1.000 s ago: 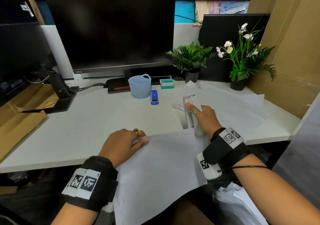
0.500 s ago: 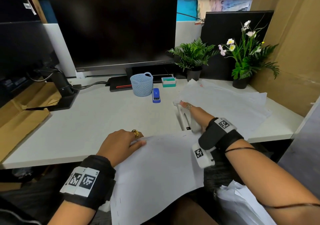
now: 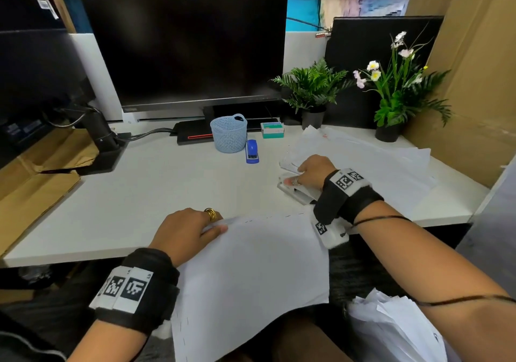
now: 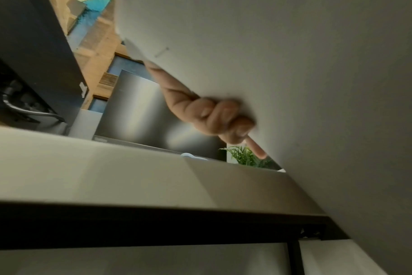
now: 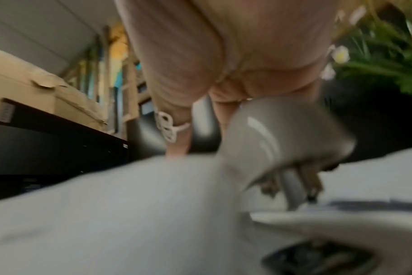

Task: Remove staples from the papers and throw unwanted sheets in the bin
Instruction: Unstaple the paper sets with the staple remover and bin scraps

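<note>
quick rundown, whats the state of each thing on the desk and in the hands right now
left hand: pinches the near sheet's corner
near sheet: staples along its edges, hangs off the desk
right hand: grips the white staple remover
white staple remover: lying low on the desk
paper pile: spread loosely
blue stapler: closed, lying flat
blue basket: upright
monitor: screen dark

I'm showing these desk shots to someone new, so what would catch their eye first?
Probably the two hands: the left hand pinches the near sheet hanging over the desk edge, and the right hand holds a white tool by the paper pile at right. Behind them a big dark monitor fills the back, with a blue basket and flowers nearby.
</note>
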`<move>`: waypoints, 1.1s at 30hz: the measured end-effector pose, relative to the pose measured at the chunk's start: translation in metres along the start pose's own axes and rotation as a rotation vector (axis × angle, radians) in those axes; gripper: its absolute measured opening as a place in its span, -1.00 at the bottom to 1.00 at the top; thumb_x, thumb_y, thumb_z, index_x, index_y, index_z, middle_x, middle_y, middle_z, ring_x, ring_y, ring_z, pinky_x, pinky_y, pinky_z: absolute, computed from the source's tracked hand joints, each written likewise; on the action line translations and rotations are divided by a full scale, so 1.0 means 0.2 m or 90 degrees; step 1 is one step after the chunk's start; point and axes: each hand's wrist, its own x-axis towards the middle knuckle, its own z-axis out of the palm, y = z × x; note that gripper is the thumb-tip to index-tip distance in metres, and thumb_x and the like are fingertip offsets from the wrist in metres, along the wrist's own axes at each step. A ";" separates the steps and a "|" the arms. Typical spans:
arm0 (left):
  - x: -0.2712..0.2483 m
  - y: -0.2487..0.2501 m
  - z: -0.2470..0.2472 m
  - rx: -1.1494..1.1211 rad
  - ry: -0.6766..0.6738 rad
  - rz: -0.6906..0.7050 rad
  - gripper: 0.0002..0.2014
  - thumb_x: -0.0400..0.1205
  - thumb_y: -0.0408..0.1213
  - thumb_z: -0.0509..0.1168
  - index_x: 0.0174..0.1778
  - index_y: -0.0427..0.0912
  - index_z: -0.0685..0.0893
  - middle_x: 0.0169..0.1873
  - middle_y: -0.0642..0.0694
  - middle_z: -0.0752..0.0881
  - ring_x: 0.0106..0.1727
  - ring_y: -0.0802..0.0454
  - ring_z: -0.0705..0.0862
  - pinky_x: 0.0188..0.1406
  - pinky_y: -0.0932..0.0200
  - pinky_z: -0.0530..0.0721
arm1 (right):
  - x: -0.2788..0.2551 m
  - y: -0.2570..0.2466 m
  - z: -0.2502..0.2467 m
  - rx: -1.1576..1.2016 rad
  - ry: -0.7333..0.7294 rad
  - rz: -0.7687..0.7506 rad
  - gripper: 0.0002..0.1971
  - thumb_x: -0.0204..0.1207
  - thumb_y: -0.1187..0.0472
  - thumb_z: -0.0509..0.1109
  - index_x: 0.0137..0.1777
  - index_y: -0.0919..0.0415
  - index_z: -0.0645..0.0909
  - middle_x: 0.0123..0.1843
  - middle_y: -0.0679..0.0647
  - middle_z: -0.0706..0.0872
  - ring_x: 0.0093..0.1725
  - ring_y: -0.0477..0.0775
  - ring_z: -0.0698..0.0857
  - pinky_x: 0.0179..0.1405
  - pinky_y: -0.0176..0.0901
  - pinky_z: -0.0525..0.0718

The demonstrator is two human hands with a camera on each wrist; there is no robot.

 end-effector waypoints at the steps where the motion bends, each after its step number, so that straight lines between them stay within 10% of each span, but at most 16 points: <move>1: -0.01 -0.02 0.00 -0.007 0.022 -0.008 -0.58 0.64 0.22 0.06 0.13 0.06 0.66 -0.19 0.00 0.75 -0.12 0.02 0.68 -0.21 0.16 0.56 | -0.03 0.00 0.00 0.038 0.040 -0.041 -0.40 0.43 -0.19 0.43 0.31 0.25 0.60 0.19 0.12 0.66 0.18 0.11 0.59 0.15 -0.21 0.48; 8: -0.07 -0.07 -0.01 -0.043 0.128 -0.005 -0.36 0.47 0.34 -0.18 -0.11 0.02 0.70 -0.36 0.07 0.68 -0.30 0.07 0.63 -0.42 0.29 0.46 | -0.35 0.14 0.13 0.211 0.008 -0.213 -0.81 0.36 0.25 0.58 -0.04 0.10 0.72 -0.07 -0.06 0.70 -0.08 -0.12 0.62 -0.19 -0.60 0.46; 12: -0.05 0.02 -0.01 0.014 0.135 0.046 -0.72 0.63 0.03 0.23 0.18 0.02 0.66 0.01 0.09 0.68 0.01 0.05 0.66 -0.23 0.23 0.55 | -0.37 0.17 0.25 0.306 0.112 -0.204 -0.81 0.35 0.39 0.54 -0.28 0.06 0.69 -0.23 -0.01 0.71 -0.20 -0.15 0.61 -0.25 -0.60 0.44; 17: -0.05 0.28 0.12 0.064 0.218 0.116 -0.52 0.18 -0.19 0.65 0.02 -0.09 0.75 -0.30 0.02 0.72 -0.38 0.01 0.70 -0.49 0.30 0.60 | -0.44 0.18 0.36 0.440 0.258 -0.301 -0.75 0.29 0.53 0.55 -0.33 0.14 0.73 -0.29 -0.06 0.70 -0.21 -0.28 0.65 -0.20 -0.60 0.49; 22: -0.06 0.43 0.22 -0.116 0.310 0.044 -0.82 0.57 -0.05 0.24 -0.01 0.07 0.69 -0.26 0.16 0.68 -0.30 0.15 0.66 -0.40 0.39 0.45 | -0.48 0.25 0.45 0.538 0.365 -0.380 -0.62 0.15 0.81 0.37 -0.32 0.33 0.76 -0.27 0.03 0.71 -0.15 -0.33 0.66 -0.14 -0.57 0.54; 29: -0.01 0.49 0.30 -0.225 0.367 0.122 -0.80 0.57 -0.21 0.23 -0.08 0.02 0.79 -0.16 0.18 0.69 -0.19 0.24 0.56 -0.31 0.48 0.36 | -0.49 0.37 0.44 0.547 0.399 -0.360 -0.66 0.15 0.58 0.33 -0.36 0.08 0.69 -0.12 -0.34 0.68 -0.06 -0.30 0.65 0.02 -0.47 0.52; 33: -0.01 0.50 0.33 -0.346 0.330 0.031 -0.72 0.56 0.08 0.20 -0.18 0.08 0.78 -0.21 0.25 0.68 -0.18 0.44 0.49 -0.21 0.63 0.35 | -0.52 0.41 0.46 0.509 0.427 -0.400 -0.80 0.21 0.33 0.24 -0.44 0.16 0.70 -0.16 -0.20 0.68 -0.11 -0.32 0.62 -0.09 -0.53 0.49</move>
